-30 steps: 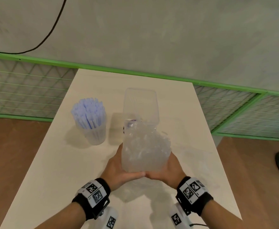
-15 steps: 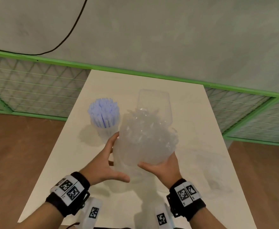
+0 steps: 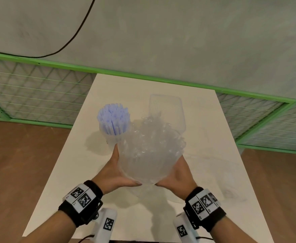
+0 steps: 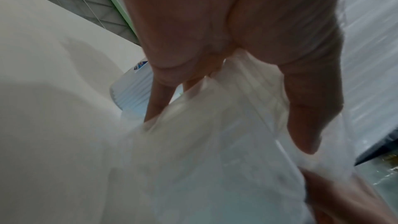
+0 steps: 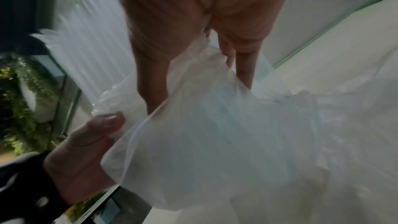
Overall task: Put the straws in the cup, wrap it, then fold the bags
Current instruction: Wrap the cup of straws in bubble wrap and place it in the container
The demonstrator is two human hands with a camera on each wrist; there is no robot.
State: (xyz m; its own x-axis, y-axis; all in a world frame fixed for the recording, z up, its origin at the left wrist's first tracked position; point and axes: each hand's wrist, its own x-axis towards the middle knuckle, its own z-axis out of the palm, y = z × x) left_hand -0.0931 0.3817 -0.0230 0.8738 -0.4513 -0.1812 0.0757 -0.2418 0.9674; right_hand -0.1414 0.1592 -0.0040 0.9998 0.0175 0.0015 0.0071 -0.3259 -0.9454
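I hold a crumpled clear plastic bag [image 3: 149, 151] in the air over the table, low at its bottom end. My left hand [image 3: 115, 172] grips it from the left and my right hand [image 3: 177, 176] from the right, thumbs meeting under it. In the left wrist view my left hand [image 4: 230, 125] has its fingers behind the bag [image 4: 215, 168] and its thumb in front. The right wrist view shows my right hand [image 5: 200, 91] pinching the bag [image 5: 215, 142] likewise. The clear cup [image 3: 108, 137] full of pale blue straws [image 3: 113, 118] stands just left of the bag.
An empty clear square container [image 3: 166, 109] stands behind the bag. A faint flat clear bag [image 3: 222, 181] lies on the white table [image 3: 70, 172] at the right. A green-framed mesh fence [image 3: 30, 95] runs behind the table, with wooden floor on both sides.
The bag has risen and shifted left, close to the straw cup. My left hand, spread open beside the bag half a second ago, grips its bottom again.
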